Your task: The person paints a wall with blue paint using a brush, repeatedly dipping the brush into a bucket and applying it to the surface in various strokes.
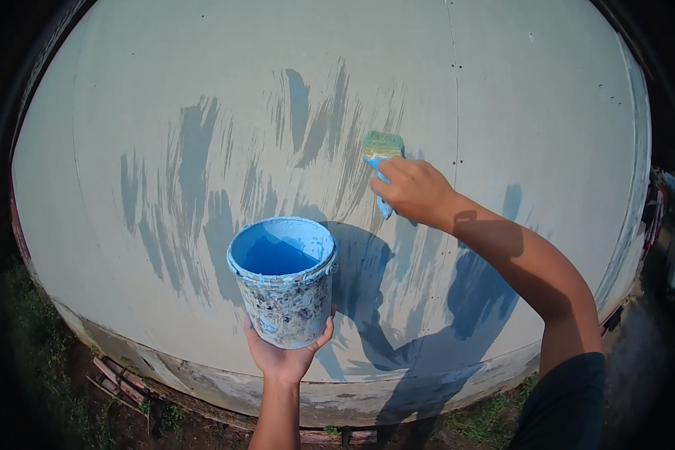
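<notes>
My left hand cups a paint bucket from below, fingers wrapped round its base. The bucket is upright, its outside smeared with blue and dark splashes, and blue paint lies inside. In my right hand is a paintbrush with a blue handle, its bristles pointing up against the pale wall. Streaky grey-blue brush strokes cover the wall's middle, left of the brush and around it.
A low concrete ledge runs along the wall's foot. Reddish bars or bricks lie on the ground at lower left, beside grass. My shadow falls on the wall. Cluttered items stand past the right edge.
</notes>
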A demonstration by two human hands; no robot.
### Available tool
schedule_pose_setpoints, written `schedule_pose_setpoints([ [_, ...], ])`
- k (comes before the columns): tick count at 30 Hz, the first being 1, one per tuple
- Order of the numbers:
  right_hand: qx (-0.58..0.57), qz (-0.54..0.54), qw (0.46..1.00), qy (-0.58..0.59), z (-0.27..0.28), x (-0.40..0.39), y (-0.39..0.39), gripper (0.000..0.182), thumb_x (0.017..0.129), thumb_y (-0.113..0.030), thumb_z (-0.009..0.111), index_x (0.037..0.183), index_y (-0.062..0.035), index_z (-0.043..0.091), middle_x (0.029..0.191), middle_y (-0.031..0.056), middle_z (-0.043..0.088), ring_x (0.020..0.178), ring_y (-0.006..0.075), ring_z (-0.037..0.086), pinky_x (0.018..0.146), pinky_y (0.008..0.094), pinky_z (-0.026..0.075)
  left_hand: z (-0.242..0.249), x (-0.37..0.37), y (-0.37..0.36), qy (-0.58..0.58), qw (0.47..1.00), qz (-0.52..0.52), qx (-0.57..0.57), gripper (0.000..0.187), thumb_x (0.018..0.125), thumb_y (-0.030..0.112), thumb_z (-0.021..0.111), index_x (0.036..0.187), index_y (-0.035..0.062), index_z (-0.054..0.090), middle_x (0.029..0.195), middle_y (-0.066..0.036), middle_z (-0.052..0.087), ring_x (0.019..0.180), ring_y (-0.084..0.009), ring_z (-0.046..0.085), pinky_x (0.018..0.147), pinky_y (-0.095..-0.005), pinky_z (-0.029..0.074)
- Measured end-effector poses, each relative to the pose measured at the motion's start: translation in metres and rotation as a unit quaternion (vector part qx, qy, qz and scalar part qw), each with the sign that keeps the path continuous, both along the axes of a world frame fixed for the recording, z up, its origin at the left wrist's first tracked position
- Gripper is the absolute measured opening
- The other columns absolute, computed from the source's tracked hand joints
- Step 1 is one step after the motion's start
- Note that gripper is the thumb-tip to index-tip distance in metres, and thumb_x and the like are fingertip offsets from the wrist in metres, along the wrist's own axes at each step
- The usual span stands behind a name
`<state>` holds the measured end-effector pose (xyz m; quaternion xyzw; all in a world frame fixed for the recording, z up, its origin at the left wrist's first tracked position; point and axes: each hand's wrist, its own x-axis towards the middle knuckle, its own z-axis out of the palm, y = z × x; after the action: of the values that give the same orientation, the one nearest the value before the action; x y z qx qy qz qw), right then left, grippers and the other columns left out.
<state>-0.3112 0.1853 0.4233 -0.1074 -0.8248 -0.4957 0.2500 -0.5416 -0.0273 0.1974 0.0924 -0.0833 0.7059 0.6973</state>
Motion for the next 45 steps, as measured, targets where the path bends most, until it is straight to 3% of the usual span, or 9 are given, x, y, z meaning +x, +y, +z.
schedule_pose_setpoints([
  [4, -0.171, 0.061, 0.981, -0.07, -0.071, -0.006, -0.033, 0.011, 0.089, -0.011, 0.081, 0.099, -0.0059, 0.078, 0.102, 0.0148, 0.075, 0.098, 0.0287, 0.076, 0.077, 0.0405, 0.064, 0.0, 0.0, 0.0, -0.004, 1.0, 0.003, -0.013, 0.096, 0.102, 0.079, 0.038, 0.174, 0.0173, 0.028, 0.173, -0.029, 0.029, 0.151, -0.0578, 0.038, 0.116, -0.0724, 0.041],
  [7, -0.454, 0.047, 0.888, -0.057, -0.077, -0.009, -0.035, 0.018, 0.089, -0.01, 0.08, 0.107, -0.0072, 0.08, 0.101, 0.0128, 0.074, 0.1, 0.0345, 0.074, 0.09, 0.0462, 0.059, 0.0, 0.0, 0.002, -0.001, 1.0, 0.005, -0.01, 0.096, 0.101, 0.078, 0.039, 0.174, 0.0171, 0.029, 0.174, -0.029, 0.03, 0.151, -0.0574, 0.038, 0.117, -0.0726, 0.041],
  [12, -0.382, 0.073, 0.92, 0.045, -0.001, -0.02, 0.002, 0.015, 0.09, -0.009, 0.081, 0.105, -0.0094, 0.08, 0.093, 0.0137, 0.073, 0.095, 0.0358, 0.074, 0.088, 0.0455, 0.059, -0.002, 0.001, 0.001, -0.001, 0.999, 0.021, -0.025, 0.097, 0.1, 0.078, 0.041, 0.175, 0.0171, 0.029, 0.173, -0.029, 0.031, 0.151, -0.0573, 0.038, 0.116, -0.0726, 0.042],
  [16, -0.087, 0.069, 0.984, 0.138, 0.078, -0.036, 0.022, 0.015, 0.087, -0.002, 0.082, 0.099, -0.0102, 0.078, 0.095, 0.0118, 0.072, 0.094, 0.0319, 0.074, 0.083, 0.0426, 0.063, -0.011, 0.0, 0.008, -0.015, 1.0, 0.011, -0.002, 0.097, 0.1, 0.075, 0.05, 0.175, 0.0176, 0.027, 0.173, -0.027, 0.028, 0.153, -0.0585, 0.03, 0.116, -0.0717, 0.042],
  [19, -0.005, 0.077, 0.987, 0.141, 0.077, -0.04, 0.043, 0.015, 0.086, -0.003, 0.082, 0.099, -0.0091, 0.076, 0.098, 0.0112, 0.072, 0.094, 0.0291, 0.075, 0.079, 0.041, 0.066, -0.013, 0.003, 0.009, -0.04, 0.999, 0.008, -0.001, 0.098, 0.099, 0.076, 0.05, 0.174, 0.0171, 0.027, 0.173, -0.027, 0.028, 0.153, -0.0581, 0.032, 0.115, -0.0709, 0.043],
  [26, -0.141, 0.102, 0.985, -0.025, -0.077, -0.039, 0.006, 0.011, 0.086, -0.005, 0.08, 0.096, -0.0068, 0.075, 0.098, 0.0116, 0.072, 0.096, 0.0277, 0.075, 0.073, 0.0387, 0.066, -0.018, -0.005, 0.006, -0.03, 0.999, -0.001, -0.02, 0.097, 0.1, 0.074, 0.051, 0.174, 0.0142, 0.029, 0.173, -0.027, 0.031, 0.153, -0.0585, 0.033, 0.116, -0.071, 0.042],
  [29, -0.447, 0.045, 0.892, -0.054, -0.088, -0.039, -0.003, 0.024, 0.086, -0.009, 0.082, 0.11, -0.0086, 0.079, 0.1, 0.0109, 0.072, 0.097, 0.0349, 0.075, 0.086, 0.0478, 0.06, -0.019, -0.01, 0.009, -0.022, 1.0, -0.01, -0.018, 0.097, 0.1, 0.073, 0.05, 0.174, 0.0135, 0.029, 0.173, -0.028, 0.031, 0.152, -0.0594, 0.035, 0.117, -0.0714, 0.042],
  [39, -0.145, 0.034, 0.976, 0.161, 0.051, -0.038, 0.028, 0.028, 0.08, 0.0, 0.087, 0.105, -0.007, 0.077, 0.103, 0.0125, 0.073, 0.097, 0.0323, 0.074, 0.084, 0.043, 0.061, -0.035, -0.023, 0.012, 0.008, 0.999, -0.028, -0.036, 0.097, 0.099, 0.077, 0.046, 0.174, 0.0187, 0.03, 0.174, -0.026, 0.034, 0.15, -0.0551, 0.044, 0.113, -0.0741, 0.045],
  [45, -0.225, 0.004, 0.974, -0.017, -0.04, -0.048, 0.018, 0.03, 0.08, -0.007, 0.089, 0.107, -0.0088, 0.077, 0.108, 0.0121, 0.072, 0.1, 0.0317, 0.075, 0.085, 0.044, 0.063, -0.03, -0.022, 0.015, -0.018, 0.998, -0.051, -0.039, 0.096, 0.099, 0.078, 0.044, 0.174, 0.0191, 0.03, 0.174, -0.024, 0.034, 0.15, -0.055, 0.044, 0.113, -0.0745, 0.044],
])
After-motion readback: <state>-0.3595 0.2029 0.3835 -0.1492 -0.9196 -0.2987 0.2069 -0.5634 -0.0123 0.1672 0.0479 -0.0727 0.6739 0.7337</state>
